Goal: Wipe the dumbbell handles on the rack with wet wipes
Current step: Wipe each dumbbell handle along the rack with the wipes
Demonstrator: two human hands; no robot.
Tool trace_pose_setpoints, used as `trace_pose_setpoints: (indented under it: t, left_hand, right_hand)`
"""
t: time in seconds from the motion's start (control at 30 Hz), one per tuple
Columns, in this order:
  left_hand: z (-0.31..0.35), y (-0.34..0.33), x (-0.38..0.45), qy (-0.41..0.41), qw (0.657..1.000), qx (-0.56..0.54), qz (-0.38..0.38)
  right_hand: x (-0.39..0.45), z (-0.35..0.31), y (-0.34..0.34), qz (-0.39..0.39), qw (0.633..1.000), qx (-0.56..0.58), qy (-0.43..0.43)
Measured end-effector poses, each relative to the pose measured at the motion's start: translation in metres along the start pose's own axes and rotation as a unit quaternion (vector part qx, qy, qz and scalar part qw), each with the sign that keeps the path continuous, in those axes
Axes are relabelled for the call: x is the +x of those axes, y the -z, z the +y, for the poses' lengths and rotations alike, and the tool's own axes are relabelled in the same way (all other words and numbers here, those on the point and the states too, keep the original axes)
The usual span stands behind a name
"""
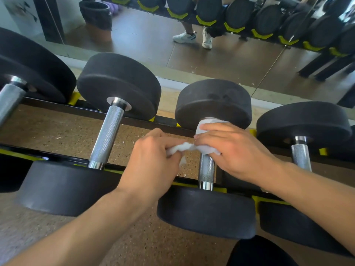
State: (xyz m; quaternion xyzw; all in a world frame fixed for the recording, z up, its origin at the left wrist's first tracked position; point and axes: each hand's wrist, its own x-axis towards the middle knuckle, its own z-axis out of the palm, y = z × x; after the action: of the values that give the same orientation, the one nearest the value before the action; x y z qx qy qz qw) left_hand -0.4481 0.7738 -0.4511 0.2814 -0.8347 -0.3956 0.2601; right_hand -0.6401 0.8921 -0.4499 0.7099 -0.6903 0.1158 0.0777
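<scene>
Around knurled steel handle [206, 168]: crumpled wipe [184, 146].

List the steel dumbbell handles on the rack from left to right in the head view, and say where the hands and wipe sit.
Bare knurled steel handle at the left edge → bare knurled steel handle → steel handle wrapped in the white wet wipe, with the left hand pinching the white wet wipe and the right hand gripping it → partly hidden steel handle.
</scene>
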Motion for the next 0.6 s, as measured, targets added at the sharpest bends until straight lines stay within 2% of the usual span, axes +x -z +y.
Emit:
trace_pose_setpoints:
  t: [0.07,0.23,0.37,0.6]
  left_hand:
    - [0.002,0.002,0.0,0.02,1.0,-0.013,-0.002]
    - [0.004,0.007,0.0,0.037,0.998,0.031,-0.043]
    - [0.009,0.005,-0.003,-0.006,0.992,0.119,-0.031]
    - [0.027,0.017,0.001,-0.013,0.946,0.319,-0.048]
  right_hand:
    - [-0.001,-0.001,-0.003,0.006,1.0,-0.003,-0.021]
    - [-0.001,-0.003,-0.005,0.003,0.999,-0.012,-0.045]
    - [0.0,-0.007,0.001,-0.001,0.998,-0.042,-0.049]
    - [0.0,-0.008,0.007,-0.008,0.995,-0.093,-0.021]
